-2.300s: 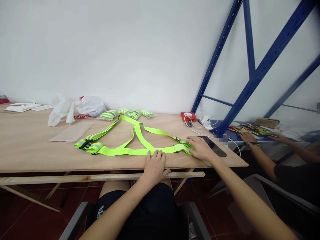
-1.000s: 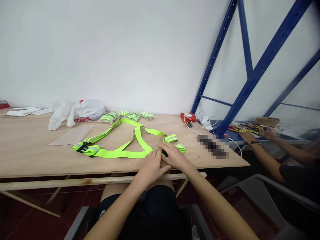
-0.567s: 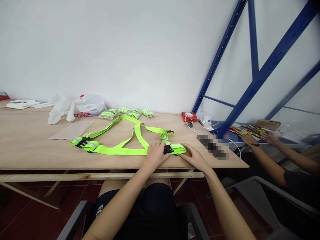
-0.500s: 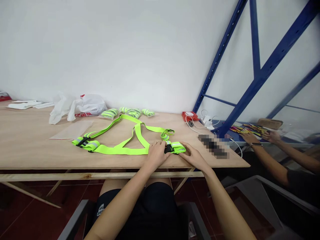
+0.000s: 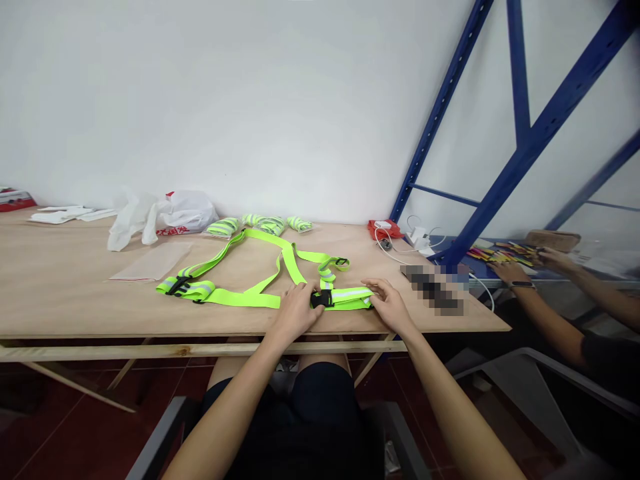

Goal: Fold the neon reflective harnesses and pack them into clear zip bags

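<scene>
A neon-yellow reflective vest (image 5: 250, 299) made of elastic straps lies spread on the wooden table (image 5: 65, 293). My left hand (image 5: 296, 312) grips its lower strap just left of a black buckle (image 5: 321, 299). To the right of that buckle, a strap section with a silver stripe (image 5: 347, 295) lies folded and stretched flat. My right hand (image 5: 391, 305) pinches the right end of this section between thumb and fingers. Another black buckle (image 5: 179, 285) sits at the vest's left end. One shoulder strap (image 5: 327, 270) curls upward behind the right-hand buckle.
Several packed vests (image 5: 273, 225) lie along the wall beside a white plastic bag (image 5: 187, 212). A clear flat bag (image 5: 150, 261) is at left. A pixelated object (image 5: 433, 290), cables and a red bundle (image 5: 385, 230) are at right. Blue rack posts (image 5: 500, 193) rise there; a co-worker's hands (image 5: 510, 272) are beyond.
My left hand and the buckle have moved left, away from my right hand. The bunched strap between them is now drawn out longer and flatter. The view has shifted slightly.
</scene>
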{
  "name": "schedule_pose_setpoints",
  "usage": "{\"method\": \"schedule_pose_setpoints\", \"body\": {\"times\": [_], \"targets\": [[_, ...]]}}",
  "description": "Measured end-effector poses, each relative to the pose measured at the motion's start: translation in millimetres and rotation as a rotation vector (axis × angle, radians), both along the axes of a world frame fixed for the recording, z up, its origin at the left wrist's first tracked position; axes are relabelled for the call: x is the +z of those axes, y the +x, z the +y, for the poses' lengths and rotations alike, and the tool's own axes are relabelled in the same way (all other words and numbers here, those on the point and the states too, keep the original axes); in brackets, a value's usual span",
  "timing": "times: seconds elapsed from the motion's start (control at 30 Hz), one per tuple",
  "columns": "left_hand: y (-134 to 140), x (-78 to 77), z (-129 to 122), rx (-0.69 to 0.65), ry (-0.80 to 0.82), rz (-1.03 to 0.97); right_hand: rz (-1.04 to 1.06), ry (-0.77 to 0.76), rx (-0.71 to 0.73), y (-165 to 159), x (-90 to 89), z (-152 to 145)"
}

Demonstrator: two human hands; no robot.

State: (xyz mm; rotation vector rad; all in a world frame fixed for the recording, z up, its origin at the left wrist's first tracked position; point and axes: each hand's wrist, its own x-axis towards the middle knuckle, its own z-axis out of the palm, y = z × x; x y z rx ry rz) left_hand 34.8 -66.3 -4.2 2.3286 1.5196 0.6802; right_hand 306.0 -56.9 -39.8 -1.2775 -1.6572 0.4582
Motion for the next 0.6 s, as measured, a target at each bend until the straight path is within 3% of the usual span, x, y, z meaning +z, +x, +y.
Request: {"method": "schedule_pose_setpoints", "body": {"times": [0.13, 0.23, 0.33, 0.4, 0.5, 0.6], "targets": [[-11, -0.4, -3, 0.022, 0.007, 0.034, -0.307, 0.055, 0.001, -3, -1.1, -4], [-19, -1.0, -3, 0.041, -0.017, 0.029, -0.391, 0.000, 0.024, 2, 4.9, -10], [-22, -2.9, -4, 0.033, -0.002, 0.036, -0.363, -0.097, 0.149, 8, 23.8, -11], [-22, -5.4, -7, 0.023, 0.028, 0.064, -0.331, -0.085, 0.153, 3, 41.8, -5], [-18, -9.3, -12, 0.017, 0.086, 0.113, -0.459, 0.049, 0.075, -24, 64.6, 15], [-15, -11.4, -17, 0.027, 0.129, 0.144, -0.774, 0.065, 0.153, -65, 70.8, 42]]}}
